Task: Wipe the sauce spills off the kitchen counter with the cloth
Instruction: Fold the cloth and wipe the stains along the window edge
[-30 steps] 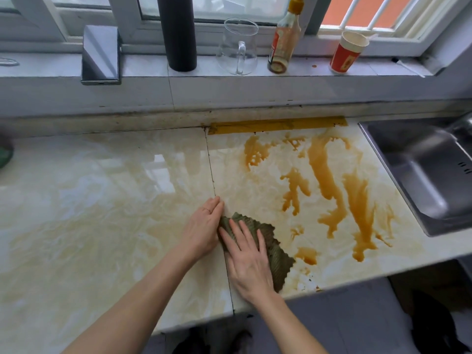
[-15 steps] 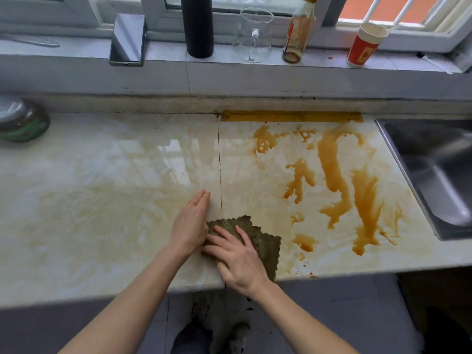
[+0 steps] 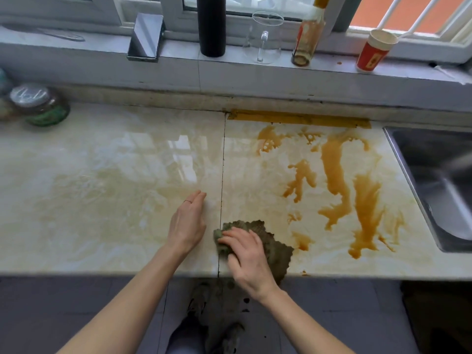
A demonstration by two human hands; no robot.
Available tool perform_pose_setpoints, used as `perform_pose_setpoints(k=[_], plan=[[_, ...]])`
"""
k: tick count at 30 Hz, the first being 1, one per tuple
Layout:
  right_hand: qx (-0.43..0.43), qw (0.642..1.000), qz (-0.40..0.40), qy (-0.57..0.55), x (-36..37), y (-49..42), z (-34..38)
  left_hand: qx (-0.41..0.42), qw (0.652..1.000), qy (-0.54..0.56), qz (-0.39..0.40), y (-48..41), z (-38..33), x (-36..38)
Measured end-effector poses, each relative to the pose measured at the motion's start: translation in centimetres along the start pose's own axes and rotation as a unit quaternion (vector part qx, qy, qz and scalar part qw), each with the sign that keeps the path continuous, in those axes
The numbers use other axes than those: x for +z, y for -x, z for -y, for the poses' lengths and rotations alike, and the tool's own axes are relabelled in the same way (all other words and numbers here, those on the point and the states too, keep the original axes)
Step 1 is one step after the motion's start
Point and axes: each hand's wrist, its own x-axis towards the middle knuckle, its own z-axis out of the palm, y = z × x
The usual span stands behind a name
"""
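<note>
A dark green cloth (image 3: 274,242) lies flat at the front edge of the pale marble counter (image 3: 102,190), one corner hanging over the edge. My right hand (image 3: 246,256) presses down on the cloth's left part, fingers pointing left. Just left of the tile seam, my left hand (image 3: 187,223) rests flat on the counter, a small gap away from the cloth, holding nothing. Brown sauce spills (image 3: 337,175) streak the counter's right half, from the back wall toward the front. A small sauce patch (image 3: 302,241) lies right beside the cloth.
A steel sink (image 3: 439,185) borders the counter on the right. On the window ledge stand a black cylinder (image 3: 212,24), glass jug (image 3: 265,39), sauce bottle (image 3: 307,34), red paper cup (image 3: 374,51) and metal holder (image 3: 145,37). A lidded jar (image 3: 38,104) sits far left.
My right hand has dragged the cloth toward the front edge, so a corner now hangs over it. My left hand has come off the cloth and sits apart. The camera has tilted down.
</note>
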Motion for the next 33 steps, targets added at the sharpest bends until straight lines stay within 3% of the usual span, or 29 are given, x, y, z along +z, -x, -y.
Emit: perform_pose_setpoints(k=[3,7,13,18,21,25,33], plan=[[-0.108,0.98,0.12,0.115,1.4,1.7,0.4,0.007,1.0,-0.003,0.002,0.3,-0.9,0.5],[-0.206,0.932,0.156,0.253,-0.4,2.7,-2.2,0.017,1.0,0.001,0.007,0.6,-2.3,0.8],[-0.139,0.943,0.132,0.271,-5.0,5.8,-6.9,0.02,1.0,-0.008,0.014,1.1,-2.4,0.7],[-0.068,0.963,0.116,0.236,-3.9,5.3,-5.0,0.017,1.0,-0.009,0.021,2.0,-2.7,1.7],[-0.105,0.959,0.123,0.233,-2.8,4.6,-4.5,0.031,0.999,-0.008,0.042,2.1,-4.1,2.7],[-0.168,0.928,0.152,0.296,-5.0,5.6,-7.1,0.054,0.997,-0.012,0.049,1.9,-5.5,3.2],[-0.102,0.938,0.094,0.318,-10.9,9.6,-11.9,0.044,0.998,-0.017,0.051,2.3,-4.7,2.8]])
